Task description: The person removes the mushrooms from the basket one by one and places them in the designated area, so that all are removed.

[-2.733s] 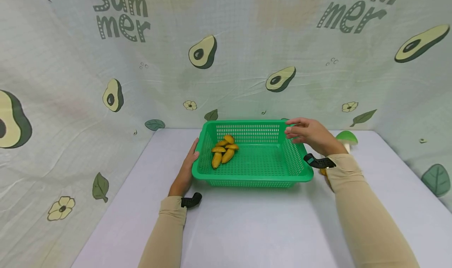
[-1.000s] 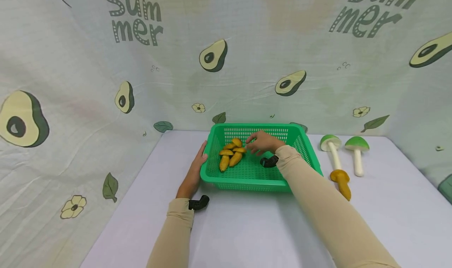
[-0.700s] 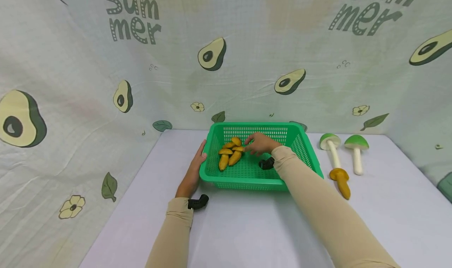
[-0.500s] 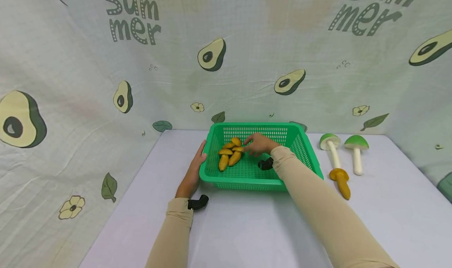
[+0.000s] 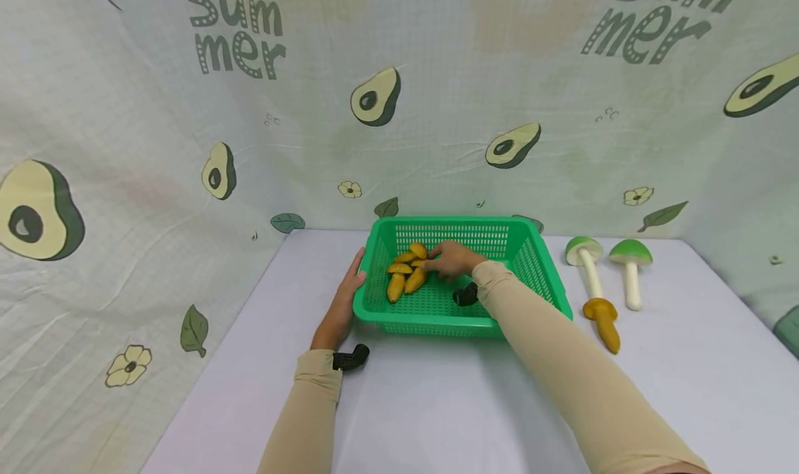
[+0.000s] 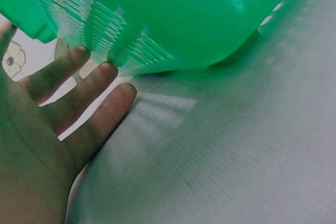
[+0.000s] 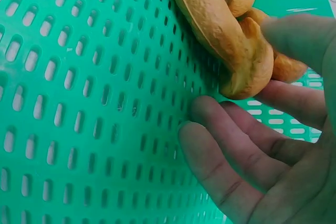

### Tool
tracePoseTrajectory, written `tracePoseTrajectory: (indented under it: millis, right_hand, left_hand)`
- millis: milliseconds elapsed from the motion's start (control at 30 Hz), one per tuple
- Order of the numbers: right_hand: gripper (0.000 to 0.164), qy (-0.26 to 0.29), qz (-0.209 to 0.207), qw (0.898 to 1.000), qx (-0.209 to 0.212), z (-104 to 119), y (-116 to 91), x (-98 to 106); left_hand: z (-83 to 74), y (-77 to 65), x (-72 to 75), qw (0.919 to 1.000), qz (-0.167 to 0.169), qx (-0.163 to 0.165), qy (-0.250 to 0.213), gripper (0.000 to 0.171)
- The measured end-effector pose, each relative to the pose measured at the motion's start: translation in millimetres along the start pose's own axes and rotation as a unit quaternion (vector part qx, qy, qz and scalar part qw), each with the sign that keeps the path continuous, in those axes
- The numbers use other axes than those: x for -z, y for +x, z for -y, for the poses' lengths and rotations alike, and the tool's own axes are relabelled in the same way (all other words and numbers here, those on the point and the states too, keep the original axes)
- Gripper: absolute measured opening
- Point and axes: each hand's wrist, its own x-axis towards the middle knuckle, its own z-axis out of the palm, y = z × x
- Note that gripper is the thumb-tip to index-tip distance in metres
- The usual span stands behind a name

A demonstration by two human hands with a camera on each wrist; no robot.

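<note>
Ochre, probably light and stiff: lift mushroom by cap, apparently pinched in right hand; steady basket with straight-fingered left hand.

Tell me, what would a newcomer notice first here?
Probably the bright green basket on the table, with yellow-brown mushrooms at its left end and the right hand beside them. Next, the two green-capped mushrooms on the table to the basket's right. Behind everything hangs a pale cloth printed with avocados.
</note>
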Motion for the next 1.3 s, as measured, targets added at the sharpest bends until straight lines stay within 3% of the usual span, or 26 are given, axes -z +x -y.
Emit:
tracePoseTrajectory:
  millis: [733,1100,1300]
  right_hand:
    - [0.034,-0.082,0.004,0.996,0.039,-4,-10,4]
    - [0.029,-0.071,-0.002,0.997,0.026,-5,-7,10]
    - [0.03,-0.013,-0.001,1.0,0.018,-4,-14,14]
  left_hand:
    - [2.0,-2.9,-1.2,0.9999,0.013,-0.002,-0.007,0.055]
    - [1.4,-5.6,2.7,0.9999,0.014,0.002,-0.009,0.054]
    - [1.8,-1.6,-1.1,0.9999,0.009,-0.008,-0.01,0.058]
